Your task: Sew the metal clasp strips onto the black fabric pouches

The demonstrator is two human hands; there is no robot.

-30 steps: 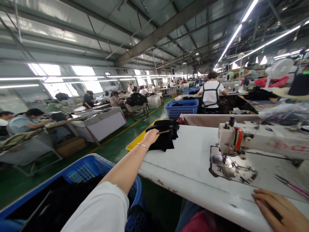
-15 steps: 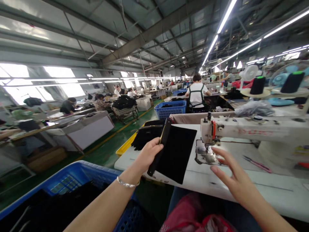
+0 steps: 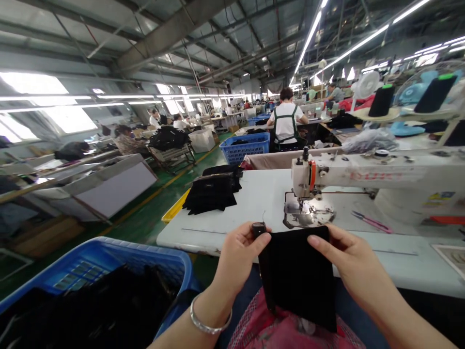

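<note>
A black fabric panel [image 3: 301, 276] hangs over my lap, with a stiff dark strip along its left side. My left hand [image 3: 241, 254] pinches the panel's upper left corner, at the end of that strip, where a loose thread sticks up. Thumb and fingers of my right hand [image 3: 348, 257] grip the upper right corner. Just beyond the panel is the needle area of a white sewing machine [image 3: 348, 174]. A pile of black fabric pieces [image 3: 214, 189] lies on the white table [image 3: 181, 235] to the left.
Pink-handled snips [image 3: 372, 222] lie by the machine's base. A blue basket [image 3: 119, 247] full of dark pieces stands at my left, and a yellow bin [image 3: 175, 206] sits beyond the table edge. A person in a white shirt [image 3: 286, 121] sits ahead.
The panel has come down and toward me, from over the table to above my lap. My right hand, open near the needle before, now holds its right corner.
</note>
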